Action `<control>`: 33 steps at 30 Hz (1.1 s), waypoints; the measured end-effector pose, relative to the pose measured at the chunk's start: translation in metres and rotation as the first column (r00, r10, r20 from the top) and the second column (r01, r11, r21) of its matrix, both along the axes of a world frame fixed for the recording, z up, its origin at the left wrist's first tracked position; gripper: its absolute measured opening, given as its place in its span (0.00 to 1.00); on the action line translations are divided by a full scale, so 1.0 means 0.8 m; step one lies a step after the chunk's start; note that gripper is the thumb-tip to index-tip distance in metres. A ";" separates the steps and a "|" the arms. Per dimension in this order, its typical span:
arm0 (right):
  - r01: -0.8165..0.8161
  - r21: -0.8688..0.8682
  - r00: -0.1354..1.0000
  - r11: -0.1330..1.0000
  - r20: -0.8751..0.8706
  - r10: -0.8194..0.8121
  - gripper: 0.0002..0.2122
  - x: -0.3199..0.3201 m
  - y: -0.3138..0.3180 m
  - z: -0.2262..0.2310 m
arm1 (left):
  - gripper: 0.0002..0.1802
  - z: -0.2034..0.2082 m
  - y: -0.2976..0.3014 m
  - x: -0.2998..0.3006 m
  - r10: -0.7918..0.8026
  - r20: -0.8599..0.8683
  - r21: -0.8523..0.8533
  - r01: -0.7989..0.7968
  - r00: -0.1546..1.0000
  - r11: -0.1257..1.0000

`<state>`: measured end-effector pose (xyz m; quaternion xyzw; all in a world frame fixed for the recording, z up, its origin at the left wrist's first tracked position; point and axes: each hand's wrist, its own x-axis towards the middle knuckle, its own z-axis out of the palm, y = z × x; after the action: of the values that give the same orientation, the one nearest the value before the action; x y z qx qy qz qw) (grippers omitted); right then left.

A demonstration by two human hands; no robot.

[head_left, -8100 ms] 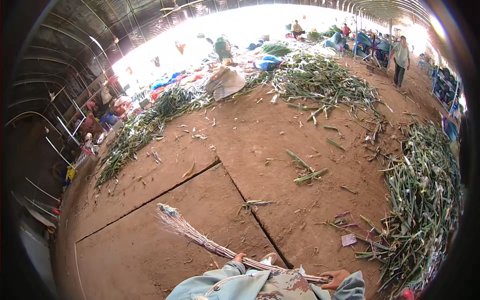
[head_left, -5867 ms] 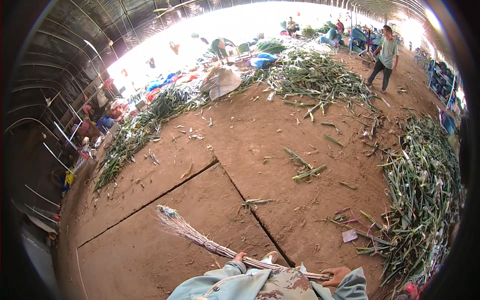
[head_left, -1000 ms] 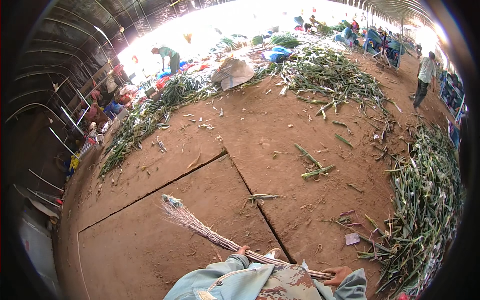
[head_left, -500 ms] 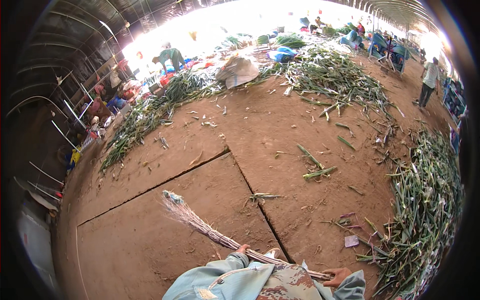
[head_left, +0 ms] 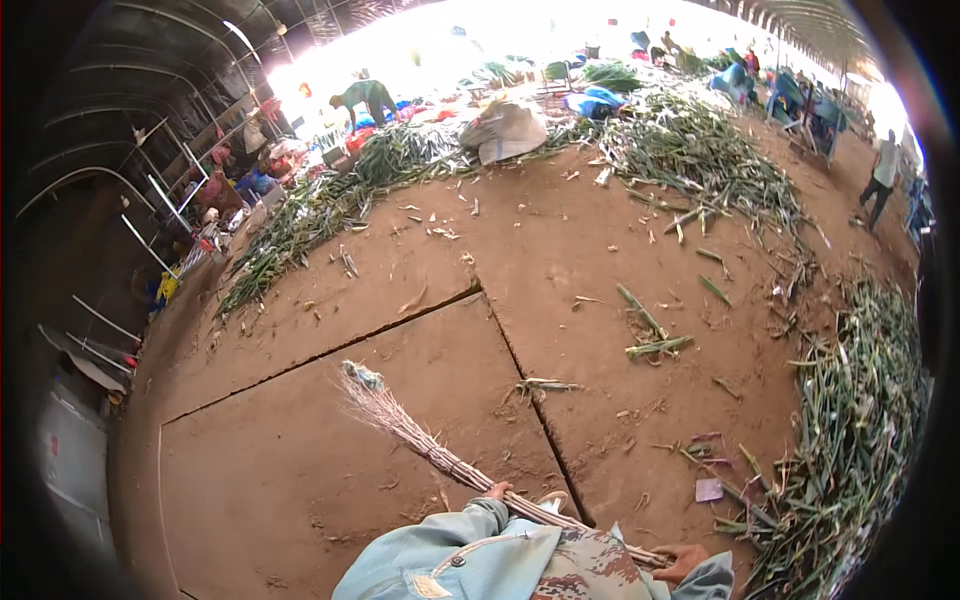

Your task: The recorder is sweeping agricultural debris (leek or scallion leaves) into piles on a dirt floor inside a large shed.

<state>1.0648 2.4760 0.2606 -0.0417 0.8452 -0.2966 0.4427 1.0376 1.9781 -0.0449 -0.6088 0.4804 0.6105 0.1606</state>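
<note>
A long broom [head_left: 437,453] of bound twigs lies slantwise across the front of my body. Its frayed, bushy end points to the far left, with a bluish scrap caught at the tip. My left hand [head_left: 497,491] is closed round the middle of the stick bundle. Down at the right, my right hand [head_left: 682,563] grips the butt end near my waist. The bristles are over the brown floor [head_left: 330,470]; whether they touch it I cannot tell. Part of the handle between my hands passes close to my jacket.
Heaps of green onion leaves lie along the right [head_left: 850,430] and the far side [head_left: 700,150]. Loose stalks [head_left: 655,347] and a flat pale piece [head_left: 709,490] litter the floor. A dark gap [head_left: 520,370] cuts the floor. One person [head_left: 368,97] bends far off; another [head_left: 882,180] stands at right.
The view has shifted slightly, so the scene sits a little further right. The person at the right has changed stance. Both my hands keep their hold on the broom.
</note>
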 end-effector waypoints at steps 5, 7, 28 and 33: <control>0.049 0.045 0.998 0.998 0.024 -0.051 0.32 0.005 0.002 -0.006 | 0.21 0.032 0.018 -0.022 -0.041 0.028 0.032 0.040 0.999 0.999; 0.033 0.050 0.999 0.998 0.025 -0.034 0.31 0.002 0.000 -0.001 | 0.20 0.043 0.017 -0.020 -0.055 -0.002 0.079 0.055 0.998 0.995; -0.006 0.021 1.000 1.000 -0.024 0.006 0.30 -0.027 -0.049 0.019 | 0.23 0.008 -0.044 -0.028 0.032 -0.094 0.197 -0.013 0.995 0.980; 0.071 0.033 0.997 0.997 -0.036 -0.070 0.30 -0.021 -0.064 0.038 | 0.17 0.016 -0.029 -0.049 0.092 -0.059 0.232 -0.076 0.994 0.970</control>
<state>1.0479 2.4250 0.2908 -0.0095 0.8588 -0.2965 0.4177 0.9981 1.9545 -0.0323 -0.5845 0.3857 0.6889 0.1871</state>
